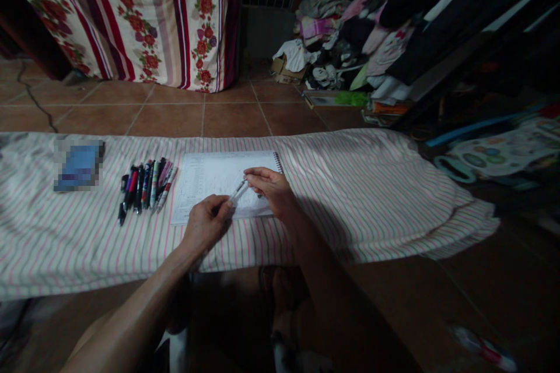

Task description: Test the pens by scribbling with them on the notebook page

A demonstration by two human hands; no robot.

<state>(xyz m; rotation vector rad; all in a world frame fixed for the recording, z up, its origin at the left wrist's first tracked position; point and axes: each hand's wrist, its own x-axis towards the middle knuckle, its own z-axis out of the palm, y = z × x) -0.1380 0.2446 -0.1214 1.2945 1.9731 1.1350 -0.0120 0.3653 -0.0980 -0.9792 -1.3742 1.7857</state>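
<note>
Between my two hands is a slim, light-coloured pen [238, 190], slanting up to the right above a spiral notebook [219, 166]. My left hand [209, 218] pinches its lower end between thumb and fingers. At the upper end, the fingertips of my right hand [270, 187] close on the tip. The notebook lies open to a pale page, with its wire binding at the right edge. To the left of it, several pens [146, 186] of different colours lie side by side in a loose row.
A striped cloth [363, 192] covers the low table. At its left lies a blurred blue object [80, 166]. Beyond it are a tiled floor [175, 111], a flowered curtain [153, 17] and a heap of clothes [345, 35]. A patterned white item [494, 151] stands at the right.
</note>
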